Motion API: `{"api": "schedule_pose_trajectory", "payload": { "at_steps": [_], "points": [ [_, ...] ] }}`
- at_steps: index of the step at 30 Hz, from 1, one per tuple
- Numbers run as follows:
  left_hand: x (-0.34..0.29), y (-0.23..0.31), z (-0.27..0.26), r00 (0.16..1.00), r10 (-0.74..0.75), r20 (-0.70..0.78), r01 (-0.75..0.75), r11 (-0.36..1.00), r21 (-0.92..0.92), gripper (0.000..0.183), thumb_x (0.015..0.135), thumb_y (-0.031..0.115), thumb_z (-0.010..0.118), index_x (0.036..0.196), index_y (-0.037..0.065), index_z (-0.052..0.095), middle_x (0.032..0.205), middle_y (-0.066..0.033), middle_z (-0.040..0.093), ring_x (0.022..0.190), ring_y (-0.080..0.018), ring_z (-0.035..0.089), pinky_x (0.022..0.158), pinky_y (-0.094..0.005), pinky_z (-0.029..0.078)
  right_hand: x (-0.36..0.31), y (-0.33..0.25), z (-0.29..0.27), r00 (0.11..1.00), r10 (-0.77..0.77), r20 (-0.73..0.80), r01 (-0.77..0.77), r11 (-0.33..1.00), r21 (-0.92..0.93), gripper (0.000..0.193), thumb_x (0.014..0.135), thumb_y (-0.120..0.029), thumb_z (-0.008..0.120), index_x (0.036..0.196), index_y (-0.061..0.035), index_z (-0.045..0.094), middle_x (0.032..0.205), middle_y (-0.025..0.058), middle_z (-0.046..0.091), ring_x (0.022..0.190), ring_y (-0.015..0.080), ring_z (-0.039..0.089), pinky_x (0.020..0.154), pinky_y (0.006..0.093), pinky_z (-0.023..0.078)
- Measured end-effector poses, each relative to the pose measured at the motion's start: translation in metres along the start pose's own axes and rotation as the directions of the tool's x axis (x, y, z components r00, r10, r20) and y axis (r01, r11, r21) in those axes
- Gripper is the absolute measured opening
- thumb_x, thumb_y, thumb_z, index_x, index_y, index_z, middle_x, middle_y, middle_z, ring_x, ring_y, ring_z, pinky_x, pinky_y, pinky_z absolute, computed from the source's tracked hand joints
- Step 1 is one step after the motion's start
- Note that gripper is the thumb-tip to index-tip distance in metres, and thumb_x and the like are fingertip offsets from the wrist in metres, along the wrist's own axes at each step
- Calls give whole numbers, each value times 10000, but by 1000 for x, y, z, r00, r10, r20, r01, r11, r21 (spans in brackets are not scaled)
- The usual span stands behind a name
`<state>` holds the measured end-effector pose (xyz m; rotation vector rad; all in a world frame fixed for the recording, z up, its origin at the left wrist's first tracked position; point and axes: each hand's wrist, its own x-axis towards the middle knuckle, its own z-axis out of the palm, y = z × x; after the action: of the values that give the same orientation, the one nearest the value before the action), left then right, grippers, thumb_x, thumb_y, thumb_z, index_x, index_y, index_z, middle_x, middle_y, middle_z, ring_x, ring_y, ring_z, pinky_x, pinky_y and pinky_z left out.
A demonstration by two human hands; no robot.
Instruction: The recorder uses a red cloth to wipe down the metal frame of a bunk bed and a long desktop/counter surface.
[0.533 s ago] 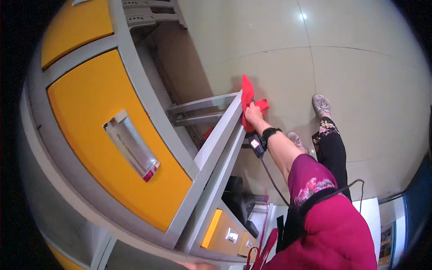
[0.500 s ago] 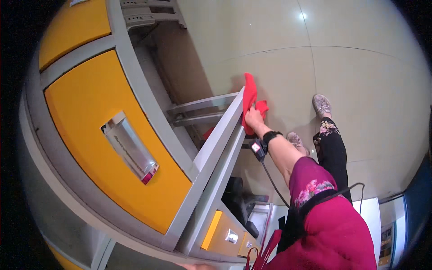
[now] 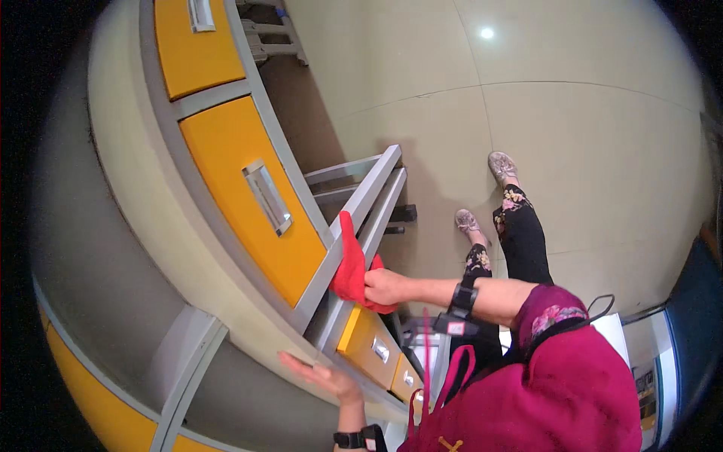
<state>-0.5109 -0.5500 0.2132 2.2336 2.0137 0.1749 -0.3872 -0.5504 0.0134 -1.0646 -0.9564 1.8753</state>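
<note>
My right hand is closed on a bright red cloth. The cloth wraps over the grey metal leg frame of a desk, near where the frame meets the desk's yellow drawer front. A black band with a small device is strapped on that wrist. Lower down, my left hand is at the edge of the beige desktop, holding nothing, its fingers stretched out. Whether its palm presses on the edge I cannot tell.
More yellow drawers with silver handles are beyond the frame. Below the desktop edge, a grey upright partition borders grey panels. Tiled floor spreads to the right, with my shoes on it. A bar stool-like grey base stands far off.
My right hand and the red cloth have moved down along the leg frame, from its far end toward the drawers. My left hand has come further into view at the desktop edge.
</note>
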Motion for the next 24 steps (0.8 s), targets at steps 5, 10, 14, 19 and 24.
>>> {"api": "schedule_pose_trajectory", "payload": {
  "at_steps": [5,10,14,19,24],
  "points": [
    [1,17,1,999,-43,21,41,995,95,721,925,502,245,1377,-59,214,1429,-265,204,1333,-395,185,1082,-487,144,-36,26,-58,974,157,-165,-189,960,-205,245,791,-206,465,912,-49,611,902,204,629,890,365,601,788,445,476],
    [1,26,4,1000,-9,13,8,995,96,750,912,548,238,1371,-45,234,1422,-280,204,1323,-418,191,1069,-515,148,-56,50,-137,781,-44,-623,-173,943,-284,248,850,-234,455,923,-31,578,833,236,613,793,414,593,689,489,482],
    [0,12,0,996,-81,-42,84,992,91,720,910,526,261,1378,-21,235,1423,-283,198,1320,-420,203,1042,-545,165,-40,-89,-151,748,-186,-637,-115,909,-400,181,822,-177,483,865,-14,549,818,235,564,794,420,558,682,488,453],
    [-1,10,0,997,-68,-37,73,982,173,688,919,505,295,1378,-5,251,1428,-253,212,1331,-396,198,1037,-513,189,-24,-267,-131,646,-699,-307,348,628,-696,215,729,-98,571,936,-39,559,933,178,542,812,370,557,632,444,458],
    [6,16,5,997,-59,-57,66,991,116,674,857,397,437,1377,8,257,1428,-254,212,1325,-420,187,1020,-531,196,50,-334,-109,640,-701,315,301,-148,-942,384,699,-207,647,1078,-165,595,1068,103,520,1033,246,472,819,451,393]
  ]
}}
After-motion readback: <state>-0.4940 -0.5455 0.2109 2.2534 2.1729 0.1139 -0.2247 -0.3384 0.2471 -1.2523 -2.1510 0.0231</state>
